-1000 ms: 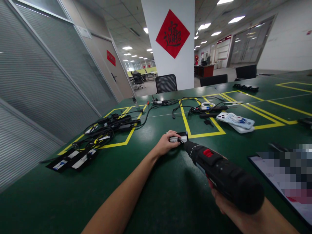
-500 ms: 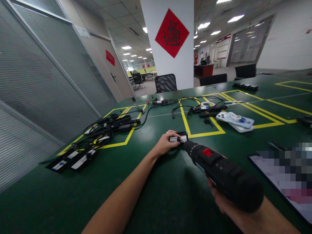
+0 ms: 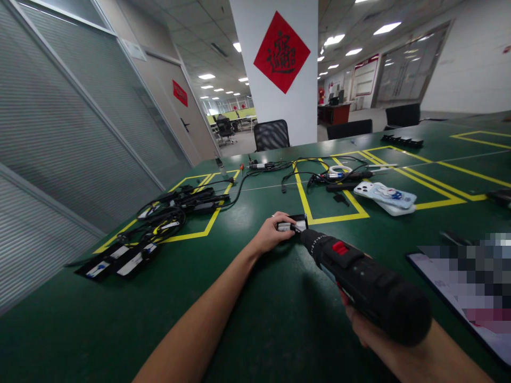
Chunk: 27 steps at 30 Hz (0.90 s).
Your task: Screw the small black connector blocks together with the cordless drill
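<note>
My right hand [image 3: 361,324] is wrapped around the grip of a black cordless drill [image 3: 359,282] with a red switch on top. The drill points forward and left, and its bit meets the near right side of a small black-and-white block [image 3: 298,222] on the green table. Around the left part of that block, my left hand [image 3: 274,232] has its fingers closed, pressing it against the tabletop. The exact spot where the bit touches is too small to make out.
Tangled black cables and flat black-and-white pieces [image 3: 136,259] lie on the left. Beyond the block are yellow tape outlines [image 3: 339,218], a pen-shaped tool with a cable [image 3: 339,177] and two stacked phones [image 3: 385,197]. A partly blurred tablet-like panel [image 3: 439,282] is at right.
Almost nothing differs. Both hands, the drill and the block keep their places, with only a very slight shift of the view.
</note>
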Each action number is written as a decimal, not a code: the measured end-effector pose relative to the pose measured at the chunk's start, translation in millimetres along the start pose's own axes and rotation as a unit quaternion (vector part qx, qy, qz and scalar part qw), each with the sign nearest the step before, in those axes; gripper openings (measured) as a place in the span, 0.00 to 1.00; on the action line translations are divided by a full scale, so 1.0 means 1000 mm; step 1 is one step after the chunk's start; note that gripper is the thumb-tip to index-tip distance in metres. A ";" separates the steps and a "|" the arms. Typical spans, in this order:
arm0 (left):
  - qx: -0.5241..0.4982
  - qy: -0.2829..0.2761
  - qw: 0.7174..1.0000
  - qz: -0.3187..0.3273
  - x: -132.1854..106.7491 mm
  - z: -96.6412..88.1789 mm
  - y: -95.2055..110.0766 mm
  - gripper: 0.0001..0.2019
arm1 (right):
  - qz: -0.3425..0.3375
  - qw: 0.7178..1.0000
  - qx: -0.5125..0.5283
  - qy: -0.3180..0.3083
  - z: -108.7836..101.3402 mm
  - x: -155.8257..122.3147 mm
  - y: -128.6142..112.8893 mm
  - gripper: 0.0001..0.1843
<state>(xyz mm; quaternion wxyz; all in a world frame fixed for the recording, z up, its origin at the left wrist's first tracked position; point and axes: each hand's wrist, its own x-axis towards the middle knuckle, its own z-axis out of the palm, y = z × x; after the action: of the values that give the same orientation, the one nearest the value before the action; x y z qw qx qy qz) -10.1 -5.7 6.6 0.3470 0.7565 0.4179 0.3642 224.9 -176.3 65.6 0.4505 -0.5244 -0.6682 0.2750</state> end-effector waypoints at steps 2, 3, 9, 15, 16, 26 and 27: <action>-0.001 0.000 1.000 -0.001 0.000 0.000 0.001 0.13 | -0.002 1.000 -0.002 0.011 0.001 -0.001 -0.001 0.39; -0.001 0.000 1.000 -0.002 0.000 0.000 0.001 0.13 | -0.003 1.000 -0.001 0.015 0.002 -0.002 -0.001 0.39; -0.005 -0.002 1.000 -0.008 0.000 0.000 0.000 0.13 | 0.002 0.999 0.007 0.038 0.010 -0.005 0.001 0.37; -0.004 0.002 1.000 0.005 0.000 0.000 -0.002 0.12 | -0.012 1.000 0.003 -0.006 -0.002 0.002 -0.007 0.35; -0.003 0.002 1.000 0.006 0.000 -0.001 -0.002 0.12 | -0.013 1.000 0.004 -0.010 -0.004 0.002 -0.009 0.34; 0.011 -0.001 1.000 0.003 0.000 -0.001 -0.001 0.12 | -0.017 0.999 -0.022 -0.038 -0.009 0.001 -0.010 0.19; 0.011 -0.002 1.000 0.004 0.000 -0.001 -0.001 0.12 | -0.017 0.999 -0.022 -0.034 -0.010 0.001 -0.010 0.19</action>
<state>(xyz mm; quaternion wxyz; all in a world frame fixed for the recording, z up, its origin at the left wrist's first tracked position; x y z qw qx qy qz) -11.5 -5.0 6.5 0.3384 0.7625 0.4181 0.3596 228.9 -179.2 79.1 0.4203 -0.5129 -0.6978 0.2708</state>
